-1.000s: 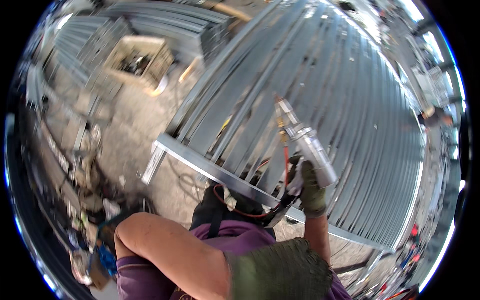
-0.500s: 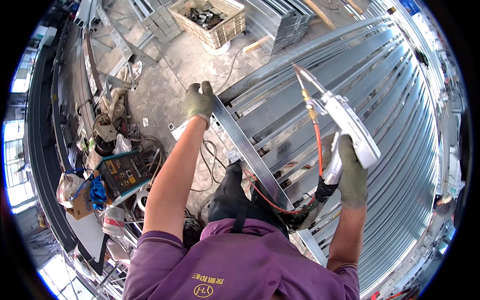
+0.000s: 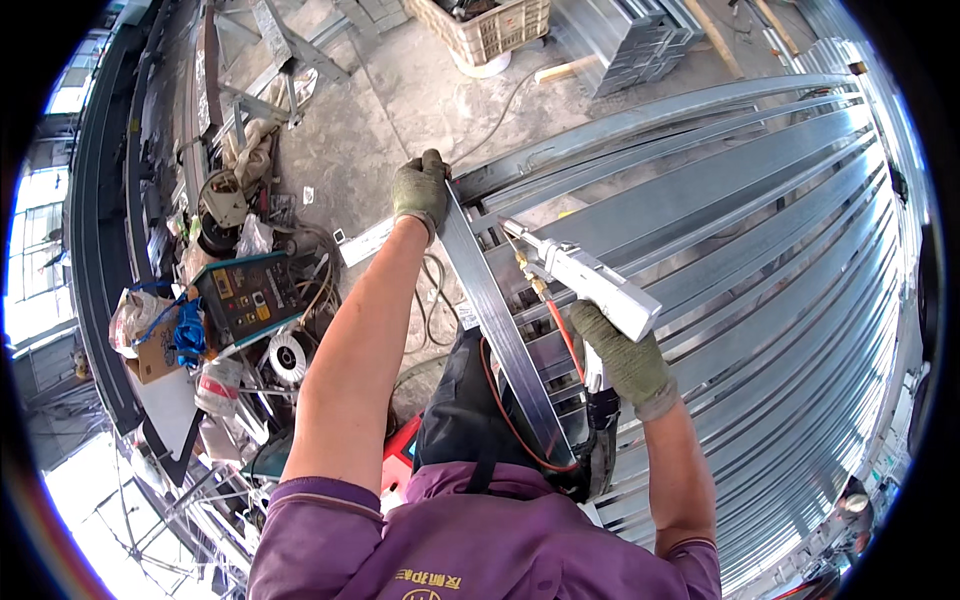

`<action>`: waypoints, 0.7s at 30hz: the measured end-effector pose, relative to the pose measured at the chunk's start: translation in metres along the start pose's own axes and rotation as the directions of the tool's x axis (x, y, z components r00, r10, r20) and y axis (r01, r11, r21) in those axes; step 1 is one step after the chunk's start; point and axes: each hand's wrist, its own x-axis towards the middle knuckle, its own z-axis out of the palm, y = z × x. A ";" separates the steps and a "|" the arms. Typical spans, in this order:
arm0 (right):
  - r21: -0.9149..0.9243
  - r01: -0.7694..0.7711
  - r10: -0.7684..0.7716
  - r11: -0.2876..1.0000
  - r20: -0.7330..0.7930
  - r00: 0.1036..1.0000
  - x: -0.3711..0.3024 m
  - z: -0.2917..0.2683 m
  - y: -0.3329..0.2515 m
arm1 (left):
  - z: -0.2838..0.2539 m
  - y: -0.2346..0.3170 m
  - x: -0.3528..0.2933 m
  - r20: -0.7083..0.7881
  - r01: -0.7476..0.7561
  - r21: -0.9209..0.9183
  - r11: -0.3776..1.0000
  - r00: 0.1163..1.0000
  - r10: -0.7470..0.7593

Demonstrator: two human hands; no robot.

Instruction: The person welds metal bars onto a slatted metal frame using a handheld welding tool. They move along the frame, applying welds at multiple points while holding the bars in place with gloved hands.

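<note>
My gloved left hand is closed around the far end of a flat steel rail, at the corner where it meets the frame's outer bar. In my gloved right hand is a white handheld welding gun, gripped by its handle. The gun's nozzle points away and to the left, just over the slats beside the rail; whether its tip touches metal I cannot tell. A thin orange-red hose with brass fittings runs along the gun and loops back over my leg.
Long grey metal slats fill the right side. A cream plastic crate stands at the far side near stacked steel profiles. To the left are a control box, a white wire spool and cables on the floor.
My right hand has swung the welding gun left and lower, its nozzle coming nearer the rail. My left hand still grips the rail's end. The view has shifted slightly.
</note>
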 end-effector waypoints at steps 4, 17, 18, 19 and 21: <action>0.118 -0.282 0.276 0.952 0.065 0.959 0.010 -0.002 -0.013 | 0.002 0.016 -0.014 -0.063 0.004 0.022 1.000 0.998 -0.003; 0.153 -0.216 0.199 0.964 0.117 0.973 0.027 0.003 0.009 | 0.001 0.017 -0.011 -0.070 0.012 0.113 0.994 0.998 -0.004; 0.156 -0.187 0.172 0.970 0.105 0.980 0.028 0.004 0.010 | 0.001 0.016 -0.011 -0.069 0.008 0.112 0.994 0.998 0.000; 0.175 -0.219 0.200 0.960 0.119 0.973 0.029 0.005 0.010 | 0.001 0.016 -0.011 -0.069 0.004 0.111 0.994 0.998 0.004; 0.211 -0.282 0.255 0.936 0.146 0.956 0.029 0.004 0.008 | 0.001 0.016 -0.011 -0.070 0.007 0.098 0.995 0.998 0.000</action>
